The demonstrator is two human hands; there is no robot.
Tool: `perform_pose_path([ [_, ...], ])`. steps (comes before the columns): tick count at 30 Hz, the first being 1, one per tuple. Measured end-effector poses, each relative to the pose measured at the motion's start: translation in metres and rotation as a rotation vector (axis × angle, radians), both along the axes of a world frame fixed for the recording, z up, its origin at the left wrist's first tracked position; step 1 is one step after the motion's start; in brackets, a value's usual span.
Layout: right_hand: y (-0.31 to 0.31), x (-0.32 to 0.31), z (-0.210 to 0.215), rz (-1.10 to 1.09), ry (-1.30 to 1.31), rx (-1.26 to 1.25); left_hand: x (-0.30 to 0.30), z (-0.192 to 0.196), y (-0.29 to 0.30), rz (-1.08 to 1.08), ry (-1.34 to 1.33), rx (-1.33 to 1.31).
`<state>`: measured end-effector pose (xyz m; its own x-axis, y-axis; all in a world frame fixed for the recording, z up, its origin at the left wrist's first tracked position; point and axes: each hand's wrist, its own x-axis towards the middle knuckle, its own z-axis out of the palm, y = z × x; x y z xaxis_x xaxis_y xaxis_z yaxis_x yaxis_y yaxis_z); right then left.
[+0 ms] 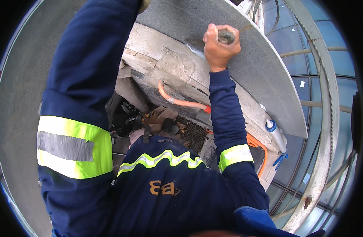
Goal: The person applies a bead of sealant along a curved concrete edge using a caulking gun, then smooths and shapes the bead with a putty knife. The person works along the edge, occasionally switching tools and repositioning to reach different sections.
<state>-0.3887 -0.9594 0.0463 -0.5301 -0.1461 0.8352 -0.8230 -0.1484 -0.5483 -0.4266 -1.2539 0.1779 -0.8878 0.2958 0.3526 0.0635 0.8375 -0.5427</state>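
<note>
My right hand [220, 49] is closed round a thick, rough grey handle [226, 37]. Only the handle's rounded end shows above the fist; the rest of the tool is hidden, so its kind is unclear. The fist is over a large grey panel [264, 75], close to its lower edge, where pale, chipped masonry [177, 65] runs alongside. Up and out through the top edge of the picture goes my left arm [92, 51], in a dark blue sleeve with a yellow band. Its hand is outside the picture, and what it touches cannot be seen.
An orange hose [185, 103] curves out from the masonry. Rubble [157, 116] lies below, beside a dark grating [189, 134]. At right are a sealant cartridge [276, 136], a small blue tool [281, 160] and a curved metal rail [321, 91]. Another grey panel [19, 98] rises at left.
</note>
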Motion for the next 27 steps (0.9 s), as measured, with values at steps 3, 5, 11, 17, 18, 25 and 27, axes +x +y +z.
perform_pose_path([
  [3,0.020,-0.002,-0.009,-0.008,0.051,0.005,0.000,-0.003,-0.006,-0.007,-0.007,-0.039],
  [5,0.035,-0.005,-0.008,-0.043,0.057,0.056,0.001,-0.003,-0.008,-0.013,-0.012,-0.077],
  [11,0.082,-0.004,0.000,0.034,-0.040,0.095,0.009,-0.003,-0.003,0.001,0.026,0.298],
  [17,0.087,0.002,0.023,0.088,0.030,0.074,0.005,-0.003,0.000,0.067,-0.033,0.113],
  [18,0.080,0.002,0.028,0.170,-0.026,-0.019,0.005,-0.002,-0.002,0.072,-0.052,0.092],
  [25,0.002,0.003,0.022,0.009,0.111,0.074,0.011,-0.001,-0.005,-0.023,-0.065,0.247],
  [27,-0.011,0.006,0.014,-0.034,0.155,0.087,0.015,-0.001,-0.004,0.019,-0.091,0.116],
])
